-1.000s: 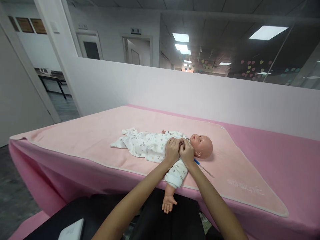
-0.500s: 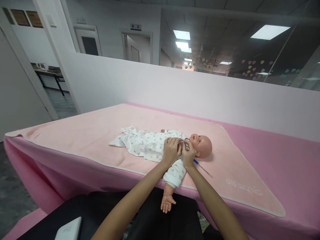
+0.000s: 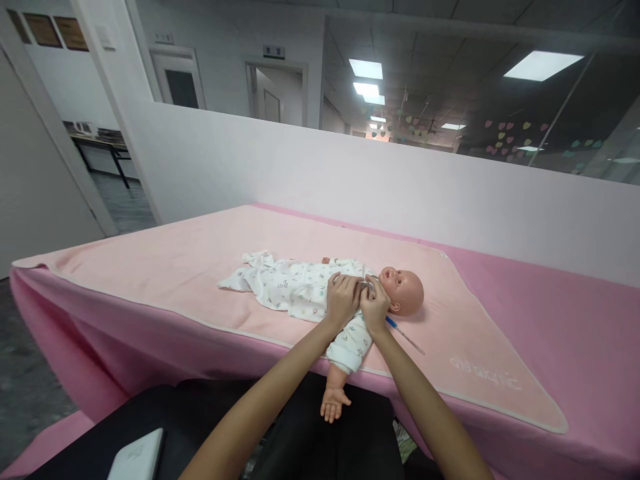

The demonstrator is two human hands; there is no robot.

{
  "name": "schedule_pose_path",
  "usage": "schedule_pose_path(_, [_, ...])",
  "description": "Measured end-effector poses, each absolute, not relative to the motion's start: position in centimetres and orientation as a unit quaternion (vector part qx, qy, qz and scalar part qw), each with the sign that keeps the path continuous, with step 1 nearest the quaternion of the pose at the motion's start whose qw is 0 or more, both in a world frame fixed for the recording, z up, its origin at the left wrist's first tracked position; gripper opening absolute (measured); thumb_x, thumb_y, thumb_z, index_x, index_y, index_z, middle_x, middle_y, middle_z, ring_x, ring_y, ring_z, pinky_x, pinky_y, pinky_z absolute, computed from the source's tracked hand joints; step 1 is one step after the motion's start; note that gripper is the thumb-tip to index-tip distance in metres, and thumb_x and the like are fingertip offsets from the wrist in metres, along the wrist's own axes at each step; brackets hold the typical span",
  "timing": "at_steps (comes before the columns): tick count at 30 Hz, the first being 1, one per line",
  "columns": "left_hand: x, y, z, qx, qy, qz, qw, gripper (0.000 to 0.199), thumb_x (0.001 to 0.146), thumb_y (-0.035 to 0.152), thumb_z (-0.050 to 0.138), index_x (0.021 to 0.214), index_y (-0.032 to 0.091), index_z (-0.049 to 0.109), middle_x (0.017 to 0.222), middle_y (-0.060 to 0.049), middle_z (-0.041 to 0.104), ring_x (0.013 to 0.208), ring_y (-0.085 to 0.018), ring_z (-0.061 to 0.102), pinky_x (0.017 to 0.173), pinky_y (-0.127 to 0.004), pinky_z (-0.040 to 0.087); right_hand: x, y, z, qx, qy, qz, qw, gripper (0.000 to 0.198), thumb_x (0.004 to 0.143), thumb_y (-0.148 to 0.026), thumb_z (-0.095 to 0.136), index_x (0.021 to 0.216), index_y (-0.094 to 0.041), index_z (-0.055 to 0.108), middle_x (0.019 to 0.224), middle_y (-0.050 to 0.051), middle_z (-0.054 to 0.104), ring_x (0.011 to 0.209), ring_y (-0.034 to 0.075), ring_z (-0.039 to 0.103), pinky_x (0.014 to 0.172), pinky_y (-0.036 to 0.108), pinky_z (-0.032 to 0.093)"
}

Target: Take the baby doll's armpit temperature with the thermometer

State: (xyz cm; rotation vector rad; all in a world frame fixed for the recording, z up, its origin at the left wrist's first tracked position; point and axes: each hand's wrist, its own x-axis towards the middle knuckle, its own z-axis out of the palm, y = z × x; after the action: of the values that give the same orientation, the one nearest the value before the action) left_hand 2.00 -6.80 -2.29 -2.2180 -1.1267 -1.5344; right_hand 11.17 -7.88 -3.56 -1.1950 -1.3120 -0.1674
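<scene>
A baby doll [image 3: 410, 293] lies on its back, its head toward the right, dressed in a white patterned outfit [image 3: 300, 288]. My left hand [image 3: 344, 297] rests on the doll's chest, fingers bent and pinching at the front of the clothing near the collar. Close beside it, almost touching, my right hand [image 3: 375, 303] is closed in a pinch at the collar just below the doll's chin. A thin pale strip shows between my fingertips, probably an edge of the clothing. A slim clear stick with a blue end [image 3: 405, 335] lies by my right wrist. The doll's near arm [image 3: 335, 397] hangs over the table edge.
A peach blanket [image 3: 200, 247] covers much of the table, over a pink cloth [image 3: 580, 300]. Behind stands a low white wall [image 3: 350, 173] with glass above. A white flat device [image 3: 136, 457] lies at the lower left on something black.
Both hands stay at the doll's collar, with small finger movements. My right hand has shifted slightly left and its fingers have curled more. The doll and the stick lie as before.
</scene>
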Motion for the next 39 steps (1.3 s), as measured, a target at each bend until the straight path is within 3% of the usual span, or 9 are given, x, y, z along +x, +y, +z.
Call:
schedule_pose_path(19, [2.2, -7.4, -2.1, -0.753, -0.396, -0.512, 0.123, 0.011, 0.082, 0.023, 0.047, 0.085, 0.02, 0.057, 0.079, -0.002, 0.063, 0.08, -0.017, 0.055, 0.086, -0.038, 0.033, 11.5, -8.3, -3.4, -0.513, -0.542, -0.058, 0.662, 0.026, 0.084, -0.032, 0.041, 0.085, -0.016, 0.061, 0.086, 0.01, 0.063, 0.082, 0.019, 0.059, 0.074, 0.032, 0.048])
schedule_pose_path(27, [0.0, -7.7, -1.7, -0.781, -0.382, -0.482, 0.112, 0.014, 0.081, 0.022, 0.045, 0.088, 0.02, 0.057, 0.086, -0.005, 0.062, 0.084, -0.019, 0.053, 0.085, -0.038, 0.033, 11.5, -8.3, -3.5, -0.51, -0.541, -0.081, 0.664, 0.022, 0.084, -0.02, 0.032, 0.089, -0.017, 0.052, 0.082, 0.007, 0.06, 0.079, 0.016, 0.058, 0.072, 0.029, 0.048])
schedule_pose_path(32, [-0.5, -7.4, -1.8, -0.738, -0.44, -0.503, 0.095, 0.008, 0.079, 0.023, 0.047, 0.082, 0.02, 0.054, 0.083, -0.005, 0.059, 0.081, -0.02, 0.051, 0.08, -0.037, 0.034, 11.5, -8.2, -3.6, -0.485, -0.575, -0.096, 0.652, 0.026, 0.082, -0.014, 0.028, 0.082, -0.018, 0.054, 0.078, 0.006, 0.06, 0.083, 0.017, 0.057, 0.081, 0.032, 0.045])
schedule_pose_path(39, [0.0, -7.3, -2.0, -0.727, -0.433, -0.526, 0.082, 0.006, 0.08, 0.018, 0.045, 0.081, 0.02, 0.05, 0.083, -0.003, 0.059, 0.082, -0.019, 0.051, 0.08, -0.035, 0.033, 11.7, -8.4, -3.3, -0.452, -0.613, -0.091, 0.642, 0.031, 0.079, -0.01, 0.028, 0.086, -0.018, 0.057, 0.085, 0.005, 0.062, 0.089, 0.016, 0.057, 0.085, 0.031, 0.044])
